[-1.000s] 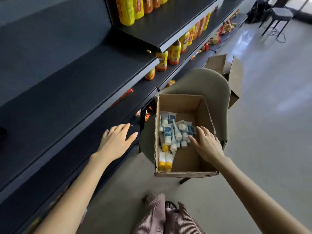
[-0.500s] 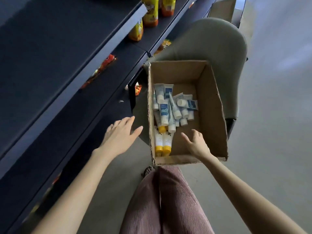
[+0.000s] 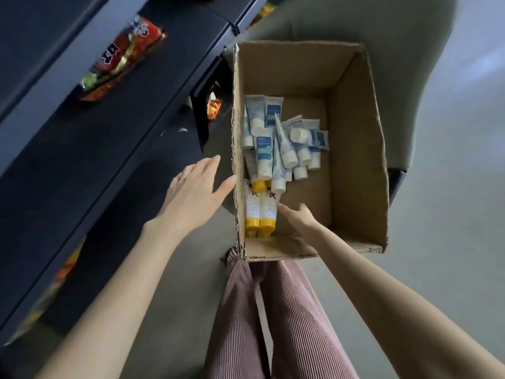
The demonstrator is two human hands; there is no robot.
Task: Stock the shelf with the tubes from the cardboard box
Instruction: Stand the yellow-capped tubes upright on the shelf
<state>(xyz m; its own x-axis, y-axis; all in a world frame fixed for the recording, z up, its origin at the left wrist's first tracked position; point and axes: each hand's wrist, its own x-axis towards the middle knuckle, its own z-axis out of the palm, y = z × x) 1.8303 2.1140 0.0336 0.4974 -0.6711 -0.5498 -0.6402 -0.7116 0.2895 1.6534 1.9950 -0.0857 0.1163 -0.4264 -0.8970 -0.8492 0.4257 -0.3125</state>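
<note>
Right hand reaches into the box for a tube

The cardboard box [image 3: 355, 132] sits on a grey chair [image 3: 415, 77] mid-frame, close beside the dark shelf [image 3: 95, 149] at left, which should keep the carry short. The tubes [image 3: 263, 157] lie heaped along its left wall. The right hand [image 3: 297, 217] is inside, fingers loose and stretched toward the two yellow-capped tubes [image 3: 259, 212], grasping nothing yet. The left hand [image 3: 196, 192] hovers flat-fingered and empty just outside that wall, probably to steady the box
</note>
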